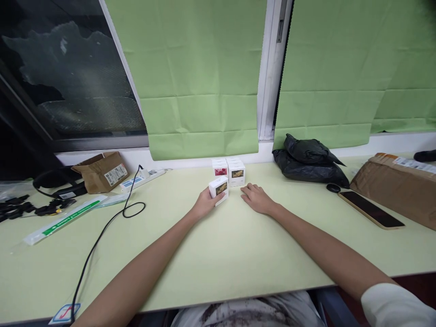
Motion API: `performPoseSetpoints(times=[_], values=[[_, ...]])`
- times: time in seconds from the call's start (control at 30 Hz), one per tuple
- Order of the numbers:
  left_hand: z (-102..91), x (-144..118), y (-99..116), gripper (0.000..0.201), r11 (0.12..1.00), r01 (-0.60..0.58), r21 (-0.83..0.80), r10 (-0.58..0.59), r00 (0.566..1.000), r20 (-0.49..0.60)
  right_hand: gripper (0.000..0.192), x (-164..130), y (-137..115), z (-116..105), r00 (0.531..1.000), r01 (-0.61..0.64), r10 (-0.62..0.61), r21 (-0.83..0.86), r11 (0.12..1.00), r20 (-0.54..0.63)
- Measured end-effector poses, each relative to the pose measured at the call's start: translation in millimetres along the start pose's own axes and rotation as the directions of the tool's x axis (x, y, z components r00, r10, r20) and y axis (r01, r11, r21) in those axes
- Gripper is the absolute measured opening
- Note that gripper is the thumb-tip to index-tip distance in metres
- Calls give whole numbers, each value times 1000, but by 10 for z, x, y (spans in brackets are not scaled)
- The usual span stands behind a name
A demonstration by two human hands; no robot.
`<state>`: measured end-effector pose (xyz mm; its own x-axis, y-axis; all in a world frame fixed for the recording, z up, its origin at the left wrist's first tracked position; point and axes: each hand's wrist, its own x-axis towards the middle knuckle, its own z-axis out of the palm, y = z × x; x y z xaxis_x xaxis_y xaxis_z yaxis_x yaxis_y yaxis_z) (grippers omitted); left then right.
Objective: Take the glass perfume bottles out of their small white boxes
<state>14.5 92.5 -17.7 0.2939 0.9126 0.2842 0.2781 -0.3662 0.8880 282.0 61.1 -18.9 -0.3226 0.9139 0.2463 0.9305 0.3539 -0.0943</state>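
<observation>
My left hand [205, 203] grips a small white box [219, 188] with a dark picture on its face, held just above the pale green table [218, 254]. Right behind it stand more small white boxes [229, 170] in a tight group against the window sill; one shows a red picture, another a dark one. My right hand [256, 198] lies flat on the table just right of the held box, fingers together, holding nothing.
A black plastic bag [308, 161], a phone [370, 209] and a brown parcel [395, 186] lie on the right. On the left are an open cardboard box [101, 171], a power strip [143, 178], a black cable [102, 236], and a long green-labelled packet [64, 219].
</observation>
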Motion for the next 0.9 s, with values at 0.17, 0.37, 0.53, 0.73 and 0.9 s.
performPoseSetpoints(times=[0.17,0.37,0.53,0.73,0.9], values=[[1,0,-14,59,1000,-2,6,2,1000,-12,38,-2,2,-3,1000,-3,3,5,1000,3],[0,5,-16,58,1000,7,26,-6,1000,-5,38,-5,-15,-14,1000,-7,7,0,1000,8],[18,-47,81,62,999,-23,23,23,1000,7,37,-8,-16,-16,1000,-4,4,-6,1000,1],[56,-158,272,70,992,-117,39,113,990,87,39,-6,-13,-18,1000,1,-1,-8,1000,5],[63,-194,315,73,980,-150,130,133,982,137,36,-17,-23,-29,1000,11,-11,27,1000,-22]])
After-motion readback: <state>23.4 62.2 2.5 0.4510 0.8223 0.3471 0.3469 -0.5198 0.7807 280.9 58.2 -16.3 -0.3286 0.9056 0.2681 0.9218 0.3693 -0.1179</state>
